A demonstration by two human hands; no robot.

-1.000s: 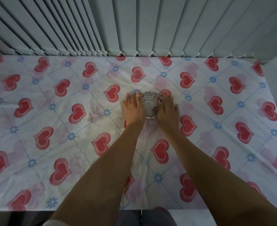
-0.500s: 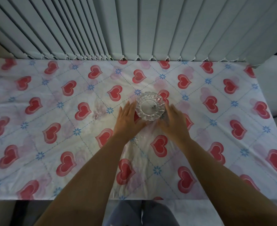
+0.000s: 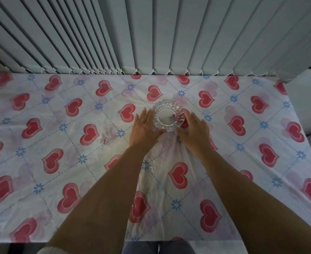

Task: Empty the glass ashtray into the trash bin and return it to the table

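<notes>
The clear cut-glass ashtray (image 3: pixel 169 115) stands upright on the heart-patterned tablecloth (image 3: pixel 74 143), at the middle of the table. A small dark mark shows inside its pale bowl. My left hand (image 3: pixel 144 128) lies flat on the cloth against the ashtray's left and near side, fingers spread. On the right side my right hand (image 3: pixel 195 130) lies the same way, thumb close to the near rim. Neither hand wraps the glass. No trash bin is in view.
Grey vertical blinds (image 3: pixel 151 33) hang along the table's far edge. A small dark speck (image 3: pixel 104 141) lies on the cloth left of my left hand. The table's near edge runs just above my knees (image 3: pixel 158 247). A pale surface (image 3: pixel 308 99) adjoins the right end.
Both hands were cupped around the ashtray a second ago. They have slid back toward me and flattened beside it, leaving the glass uncovered. The view has tilted up a little.
</notes>
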